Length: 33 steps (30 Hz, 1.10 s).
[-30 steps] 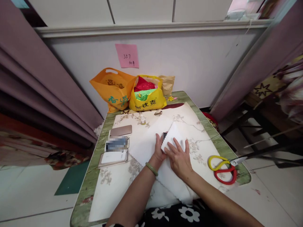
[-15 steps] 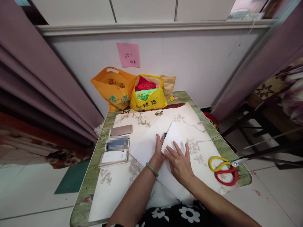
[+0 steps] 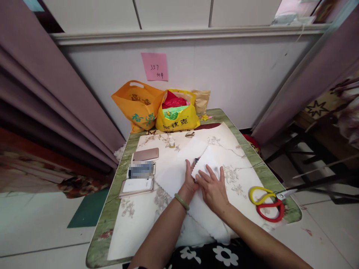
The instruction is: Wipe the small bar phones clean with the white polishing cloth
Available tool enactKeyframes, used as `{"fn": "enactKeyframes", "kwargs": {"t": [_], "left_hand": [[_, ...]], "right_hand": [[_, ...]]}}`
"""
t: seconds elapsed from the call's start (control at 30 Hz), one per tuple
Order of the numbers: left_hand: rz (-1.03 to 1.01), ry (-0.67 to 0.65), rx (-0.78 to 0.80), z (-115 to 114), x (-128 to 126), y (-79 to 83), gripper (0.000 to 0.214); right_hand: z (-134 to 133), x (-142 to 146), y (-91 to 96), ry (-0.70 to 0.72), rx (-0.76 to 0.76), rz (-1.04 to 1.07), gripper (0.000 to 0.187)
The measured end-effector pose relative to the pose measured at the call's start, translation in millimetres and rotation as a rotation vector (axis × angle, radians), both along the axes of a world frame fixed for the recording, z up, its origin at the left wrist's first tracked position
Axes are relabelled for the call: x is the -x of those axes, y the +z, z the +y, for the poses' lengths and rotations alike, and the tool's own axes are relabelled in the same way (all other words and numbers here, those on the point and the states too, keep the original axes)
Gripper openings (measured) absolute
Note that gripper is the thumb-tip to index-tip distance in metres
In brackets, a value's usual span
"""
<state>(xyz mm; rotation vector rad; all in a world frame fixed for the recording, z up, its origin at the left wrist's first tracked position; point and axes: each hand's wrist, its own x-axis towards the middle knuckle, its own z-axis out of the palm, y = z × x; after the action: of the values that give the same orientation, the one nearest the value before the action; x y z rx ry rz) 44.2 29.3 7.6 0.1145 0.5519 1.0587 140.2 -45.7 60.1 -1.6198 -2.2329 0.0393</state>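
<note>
Three phones [image 3: 141,170] lay in a column at the table's [image 3: 119,175] left. Beside them the left hand [image 3: 190,181] sat at the left edge of the cloth flap [image 3: 209,158]; I couldn't tell whether it gripped. The flap lay just ahead of both hands, slanting away rightward. The right hand [image 3: 214,190] pressed it flat, fingers spread. Scissors [image 3: 266,203] lay well apart, rightward.

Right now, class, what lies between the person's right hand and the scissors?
In the head view, only bare flowered table cover lies between the right hand and the scissors.
</note>
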Motion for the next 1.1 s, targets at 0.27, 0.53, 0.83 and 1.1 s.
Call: {"fn": "enactKeyframes", "kwargs": {"t": [0.27, 0.53, 0.83, 1.1], "left_hand": [[0.047, 0.022, 0.052, 2, -1, -2.5, 0.063], [-0.048, -0.012, -0.044, 5, -4, 0.8, 0.062], [0.007, 0.013, -0.049, 3, 1, -1.8, 0.063], [-0.022, 0.025, -0.044, 5, 0, -0.4, 0.061]], "right_hand": [[5, -1, -1.5, -0.024, 0.004, -0.057, 0.038], [27, -5, -2.1, -0.096, 0.026, -0.069, 0.035], [-16, -11, -11.2, -0.023, -0.025, -0.007, 0.041], [20, -10, -7.4, -0.087, -0.015, -0.016, 0.038]]}}
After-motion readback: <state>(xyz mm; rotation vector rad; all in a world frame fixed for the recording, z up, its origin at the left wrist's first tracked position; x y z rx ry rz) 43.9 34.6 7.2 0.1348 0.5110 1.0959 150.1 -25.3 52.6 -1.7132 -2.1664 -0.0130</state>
